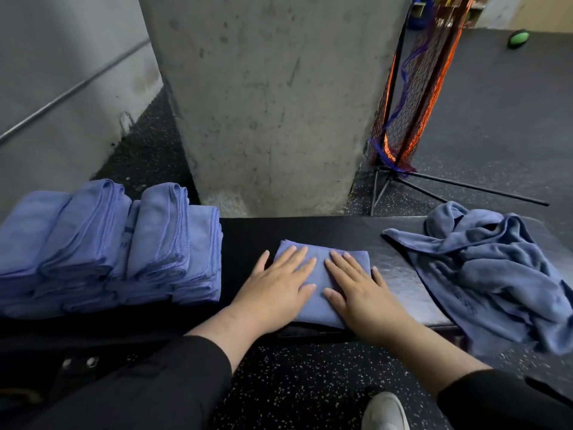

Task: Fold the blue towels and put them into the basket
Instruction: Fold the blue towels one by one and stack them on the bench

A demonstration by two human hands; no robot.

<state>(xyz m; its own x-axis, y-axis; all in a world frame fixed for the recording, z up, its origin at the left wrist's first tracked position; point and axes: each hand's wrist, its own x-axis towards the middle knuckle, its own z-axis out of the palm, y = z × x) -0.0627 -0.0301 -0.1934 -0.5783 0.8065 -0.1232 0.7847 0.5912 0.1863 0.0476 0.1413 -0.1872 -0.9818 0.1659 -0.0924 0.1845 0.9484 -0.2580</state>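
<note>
A folded blue towel [319,276] lies in the middle of a black bench [390,268]. My left hand [276,287] presses flat on its left half, fingers straight. My right hand [356,290] presses flat on its right half, fingers spread. To the left stand several folded blue towels [124,243] packed side by side in rows. At the right end of the bench lies a crumpled heap of unfolded blue towels [493,274], hanging over the front edge. No basket is visible.
A concrete pillar [273,97] rises right behind the bench. A folded net on a black tripod stand [406,119] leans at the pillar's right. A grey wall is at the left. Speckled rubber floor and my white shoe [386,411] lie below.
</note>
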